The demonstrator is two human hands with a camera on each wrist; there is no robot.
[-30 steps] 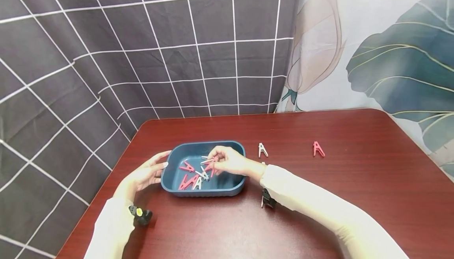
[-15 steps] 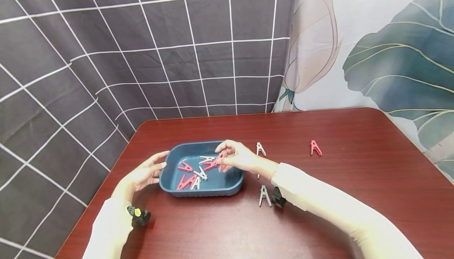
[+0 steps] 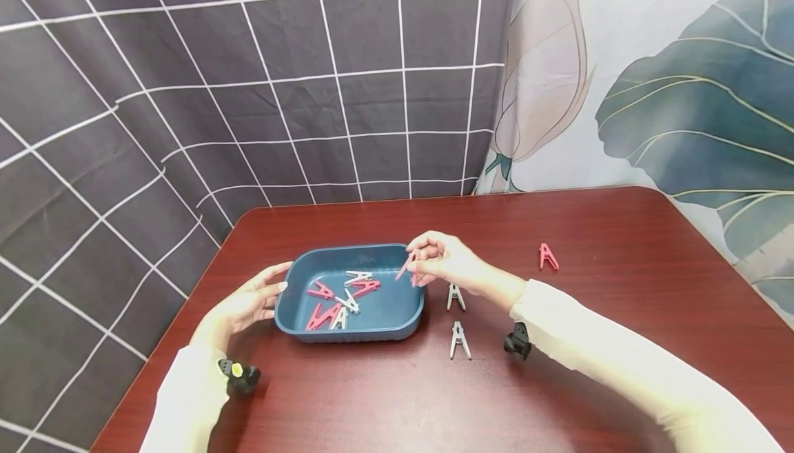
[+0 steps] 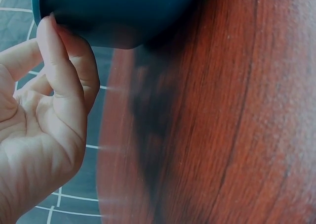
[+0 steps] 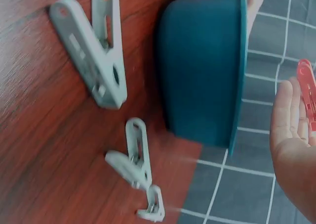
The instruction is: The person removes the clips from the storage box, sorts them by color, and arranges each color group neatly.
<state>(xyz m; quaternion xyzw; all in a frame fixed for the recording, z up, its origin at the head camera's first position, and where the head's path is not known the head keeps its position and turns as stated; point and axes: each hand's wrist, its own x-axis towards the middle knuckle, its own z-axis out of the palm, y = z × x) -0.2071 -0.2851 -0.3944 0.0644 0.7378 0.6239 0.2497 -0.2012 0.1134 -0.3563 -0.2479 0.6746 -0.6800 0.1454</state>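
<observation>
A blue basin stands on the table with several pink clothespins and white clothespins lying on its floor. My left hand holds the basin's left end, thumb at the rim and fingers against the outside, as the left wrist view also shows. Over the basin's right rim, my right hand pinches one pink clothespin between thumb and fingers. Beside the basin on its right lie white clothespins; the right wrist view shows three of these, the farthest being hidden in the head view.
Another pink clothespin lies farther right on the reddish-brown table. A dark grid-patterned cloth hangs behind and to the left, with a leaf-printed cloth at the right.
My right hand has lifted the pink clothespin from inside the basin and moved right to above its right rim. My left hand stays at the basin's left end.
</observation>
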